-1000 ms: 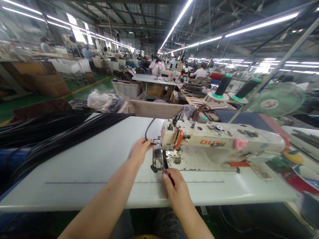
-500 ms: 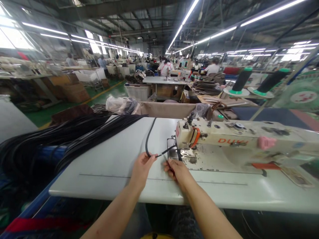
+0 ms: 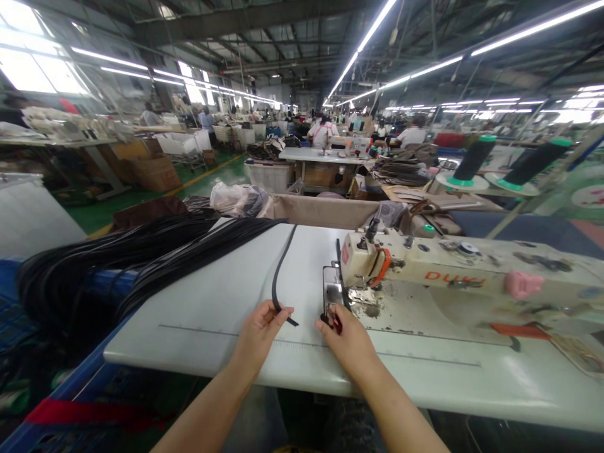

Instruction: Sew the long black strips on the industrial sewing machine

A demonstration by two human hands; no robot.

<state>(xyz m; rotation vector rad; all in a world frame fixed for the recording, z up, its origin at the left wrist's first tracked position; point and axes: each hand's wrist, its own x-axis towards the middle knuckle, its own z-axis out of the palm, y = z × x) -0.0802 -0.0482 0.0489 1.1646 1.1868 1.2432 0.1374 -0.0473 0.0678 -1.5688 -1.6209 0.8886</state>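
Observation:
A black strip (image 3: 275, 280) curves down the white tabletop, its near end pinched in my left hand (image 3: 260, 327); a short tail pokes out past the fingertips. My right hand (image 3: 346, 340) is closed round a small dark and red tool (image 3: 336, 323), mostly hidden by the fingers, at the near edge of the shiny metal plate (image 3: 333, 286). Just right of that plate is the head of the sewing machine (image 3: 361, 261). Another dark strip (image 3: 338, 250) shows beside the machine head, apart from the strip in my left hand.
A thick bundle of black strips (image 3: 189, 261) lies over the table's left side and a blue crate (image 3: 101, 377). Thread cones (image 3: 476, 160) stand at the back right. Beyond the table is a beige-lined bin (image 3: 325, 211). People sit at machines farther off.
The strip's near end has come apart from the piece at the machine. My hands are farther apart, and my right fingers have closed over the tool. The view has shifted slightly.

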